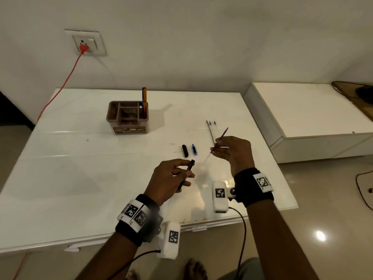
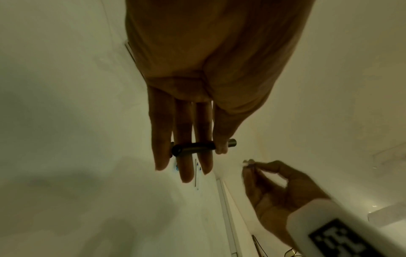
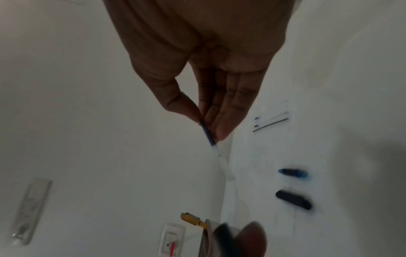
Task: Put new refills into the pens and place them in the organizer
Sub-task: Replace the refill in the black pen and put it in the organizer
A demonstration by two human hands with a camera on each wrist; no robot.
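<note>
Left hand (image 1: 169, 176) grips black pen barrel (image 1: 186, 173); right hand (image 1: 235, 152) pinches refill (image 1: 219, 143). Caps (image 1: 189, 150) lie between hands; spare refills (image 1: 211, 129) beyond right hand.

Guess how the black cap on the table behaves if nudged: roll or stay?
The black cap looks small and rounded, so it probably rolls sideways on the glossy table. Likely very light; a nudge may skid it into the blue cap beside it.

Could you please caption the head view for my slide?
Left hand holds a black pen barrel; right hand pinches a refill above the white table.
</note>
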